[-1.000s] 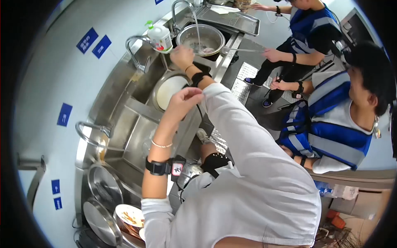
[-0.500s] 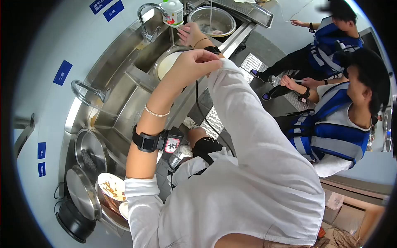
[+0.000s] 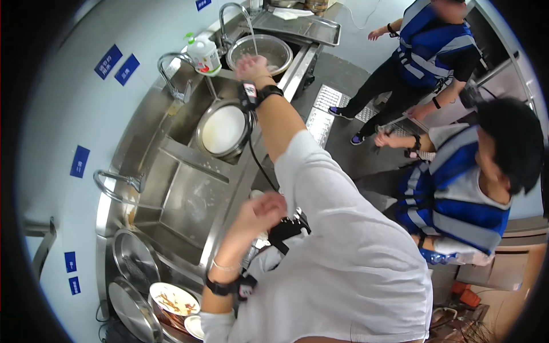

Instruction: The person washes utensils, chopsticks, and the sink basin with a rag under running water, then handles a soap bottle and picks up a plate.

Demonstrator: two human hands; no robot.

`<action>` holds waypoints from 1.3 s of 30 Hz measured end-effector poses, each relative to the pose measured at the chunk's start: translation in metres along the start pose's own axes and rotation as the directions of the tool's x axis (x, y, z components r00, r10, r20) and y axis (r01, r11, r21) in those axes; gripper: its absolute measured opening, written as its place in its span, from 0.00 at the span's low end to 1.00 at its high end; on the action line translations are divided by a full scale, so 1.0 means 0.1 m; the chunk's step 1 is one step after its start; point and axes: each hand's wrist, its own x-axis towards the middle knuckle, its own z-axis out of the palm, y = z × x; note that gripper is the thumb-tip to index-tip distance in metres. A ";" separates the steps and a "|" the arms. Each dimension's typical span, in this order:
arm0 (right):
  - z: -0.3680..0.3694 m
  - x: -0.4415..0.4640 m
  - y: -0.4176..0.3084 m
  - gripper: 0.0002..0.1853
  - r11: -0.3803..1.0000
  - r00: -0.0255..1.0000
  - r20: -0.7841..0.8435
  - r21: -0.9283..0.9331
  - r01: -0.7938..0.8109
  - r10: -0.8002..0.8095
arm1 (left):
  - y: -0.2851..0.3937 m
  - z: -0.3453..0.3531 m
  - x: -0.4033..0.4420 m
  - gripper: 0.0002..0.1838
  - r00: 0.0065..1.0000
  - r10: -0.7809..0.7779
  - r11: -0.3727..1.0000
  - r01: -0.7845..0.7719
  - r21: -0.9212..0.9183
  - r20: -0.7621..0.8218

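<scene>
My right hand [image 3: 254,67] reaches over the sinks, fingers loosely bent and holding nothing I can see. It is nearest the steel basin [image 3: 260,48], into which water runs from a faucet [image 3: 231,23], and the white pump bottle [image 3: 203,55]. My right sleeve [image 3: 320,154] is bunched around the elbow. Lower down, my left hand [image 3: 260,216] hangs over the counter's front edge, blurred, its fingers half curled and apart from the sleeve. A steel pot [image 3: 201,140] with a round white thing [image 3: 224,130] inside sits in the middle sink.
Two people in blue vests [image 3: 437,46] [image 3: 457,200] stand to the right. A metal tray [image 3: 326,31] lies beyond the basin. Pans [image 3: 128,306] and a white bowl with food scraps [image 3: 174,297] are at lower left. A black cord [image 3: 260,163] hangs over the sink edge.
My left hand has let go of the right sleeve and moved down. The right sleeve now sits higher, with the forearm bare. My view has shifted, showing more of the sinks.
</scene>
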 end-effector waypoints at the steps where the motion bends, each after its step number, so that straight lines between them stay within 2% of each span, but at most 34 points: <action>1: 0.00 -0.13 -0.12 0.10 0.997 0.997 0.017 0.027 0.071 -0.072 | -0.01 0.12 -0.12 0.15 0.999 -0.003 0.999 0.005 -0.039 0.048; 2: -0.02 -0.24 -0.17 0.09 0.989 0.990 0.022 0.054 0.136 -0.137 | 0.02 0.27 -0.24 0.13 0.998 0.042 0.999 -0.043 0.006 0.054; 3: -0.16 -0.14 -0.14 0.10 0.963 0.964 -0.001 -0.059 0.264 -0.264 | 0.10 0.31 -0.32 0.12 0.990 0.103 0.983 -0.116 0.141 0.096; 4: -0.50 0.09 -0.10 0.12 0.608 0.819 0.294 -0.557 0.566 -0.493 | 0.17 0.37 -0.36 0.11 0.975 0.162 0.944 -0.198 0.263 0.151; 5: -0.55 -0.24 0.07 0.14 -0.104 0.604 0.411 -0.873 0.476 -0.683 | 0.26 0.45 -0.38 0.11 0.957 0.209 0.918 -0.263 0.298 0.199; 6: -0.49 -0.70 0.29 0.12 -0.544 0.462 0.586 -0.805 0.236 -0.666 | 0.38 0.53 -0.37 0.10 0.926 0.273 0.875 -0.351 0.333 0.259; 7: -0.56 -0.81 0.38 0.11 -0.839 0.492 0.788 -0.510 0.187 -0.370 | 0.50 0.63 -0.38 0.10 0.917 0.233 0.834 -0.360 0.418 0.324; 8: -0.51 -1.04 0.48 0.10 -0.949 0.622 0.781 -0.241 0.202 -0.066 | 0.53 0.71 -0.37 0.10 0.881 0.245 0.816 -0.413 0.405 0.405; 9: -0.74 -1.06 0.64 0.10 -0.934 0.507 0.809 0.134 0.332 0.296 | 0.52 0.73 -0.37 0.09 0.837 0.285 0.780 -0.486 0.394 0.468; 10: -1.07 -0.84 0.84 0.11 -0.768 0.241 0.838 0.283 0.574 0.489 | 0.47 0.74 -0.36 0.09 0.793 0.310 0.749 -0.543 0.379 0.524; 11: -0.95 -1.24 0.91 0.12 -0.677 0.102 0.810 0.406 0.614 0.578 | 0.39 0.69 -0.34 0.09 0.805 0.258 0.764 -0.508 0.397 0.533; 12: -0.86 -1.46 1.04 0.12 -0.678 0.222 0.813 0.262 0.686 0.538 | 0.29 0.59 -0.31 0.10 0.817 0.203 0.780 -0.468 0.416 0.539; 13: -0.80 -1.66 1.14 0.11 -0.666 0.109 0.919 0.189 0.722 0.379 | 0.17 0.48 -0.28 0.10 0.830 0.146 0.794 -0.423 0.436 0.539; 16: -0.58 -2.27 1.35 0.09 -0.533 0.191 0.974 -0.099 0.840 0.120 | -0.13 0.13 -0.27 0.11 0.928 -0.042 0.889 -0.135 0.438 0.371; 17: -0.54 -2.45 1.40 0.08 -0.453 0.191 0.979 -0.141 0.880 0.066 | -0.17 0.05 -0.32 0.15 0.924 0.019 0.936 -0.151 0.318 0.382; 20: -0.61 -2.79 1.55 0.07 -0.325 0.349 0.925 -0.287 0.901 0.152 | -0.27 -0.18 -0.59 0.18 0.980 0.163 0.987 -0.161 -0.025 0.118; 21: -0.65 -2.88 1.55 0.06 -0.240 0.394 0.883 -0.337 0.910 0.254 | -0.37 -0.39 -0.66 0.20 0.986 0.157 0.986 -0.159 0.038 0.056; 22: -0.74 -2.87 1.58 0.05 -0.184 0.381 0.867 -0.338 0.923 0.320 | -0.49 -0.54 -0.75 0.21 0.973 0.222 0.975 -0.222 -0.001 -0.064; 24: -1.04 -2.82 1.71 0.04 -0.045 0.336 0.824 -0.356 0.933 0.457 | -0.62 -0.79 -0.99 0.21 0.905 0.210 0.972 -0.234 -0.019 -0.370; 26: -1.20 -2.84 1.72 0.06 0.000 0.364 0.679 -0.473 0.881 0.637 | -0.79 -1.08 -1.27 0.22 0.818 0.245 0.930 -0.349 -0.110 -0.520; 27: -1.21 -2.91 1.71 0.08 -0.013 0.380 0.596 -0.526 0.851 0.708 | -0.85 -1.16 -1.40 0.23 0.732 0.226 0.923 -0.372 -0.099 -0.643; 28: -1.33 -2.83 1.79 0.09 0.033 0.338 0.582 -0.533 0.846 0.740 | -0.91 -1.26 -1.55 0.23 0.688 0.251 0.908 -0.412 -0.081 -0.681; 30: -1.53 -2.86 1.81 0.10 0.046 0.400 0.515 -0.654 0.755 0.759 | -1.11 -1.34 -1.84 0.23 0.581 0.236 0.906 -0.422 -0.040 -0.779; 33: -1.64 -2.76 1.92 0.12 -0.072 0.379 0.539 -0.504 0.861 0.752 | -1.38 -1.33 -2.17 0.22 0.412 0.133 0.901 -0.430 -0.064 -0.901; 35: -1.58 -2.70 2.06 0.12 -0.140 0.392 0.542 -0.447 0.883 0.744 | -1.60 -1.27 -2.29 0.22 0.364 0.060 0.886 -0.449 -0.119 -0.930; 38: -1.79 -2.17 2.56 0.14 -0.093 0.295 0.435 -0.429 0.899 0.850 | -1.87 -1.23 -2.41 0.23 0.317 -0.058 0.851 -0.480 -0.213 -0.947; 39: -1.88 -1.94 2.74 0.13 -0.162 0.313 0.304 -0.434 0.886 0.900 | -1.99 -1.22 -2.43 0.23 0.310 -0.094 0.833 -0.496 -0.245 -0.946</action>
